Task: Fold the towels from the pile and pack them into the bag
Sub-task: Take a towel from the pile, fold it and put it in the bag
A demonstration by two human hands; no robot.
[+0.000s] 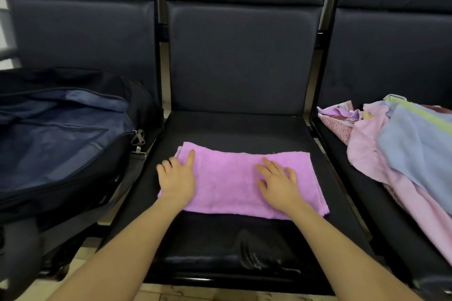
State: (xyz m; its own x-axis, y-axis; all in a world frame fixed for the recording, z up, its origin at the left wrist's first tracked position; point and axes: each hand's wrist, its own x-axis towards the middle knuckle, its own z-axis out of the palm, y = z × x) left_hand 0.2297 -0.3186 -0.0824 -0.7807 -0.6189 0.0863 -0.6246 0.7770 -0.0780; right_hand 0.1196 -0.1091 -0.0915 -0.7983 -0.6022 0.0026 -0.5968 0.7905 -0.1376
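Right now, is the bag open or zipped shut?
Open: the bag gapes on the left seat, blue lining exposed, zipper pull hanging at its edge.

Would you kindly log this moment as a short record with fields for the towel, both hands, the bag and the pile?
towel: purple towel, folded into a flat rectangle on the middle seat
left hand: flat on the towel's left end
right hand: flat on its right half
bag: dark blue, unzipped, on the left seat; contents unclear
pile: unfolded pink, blue and patterned cloths on the right seat
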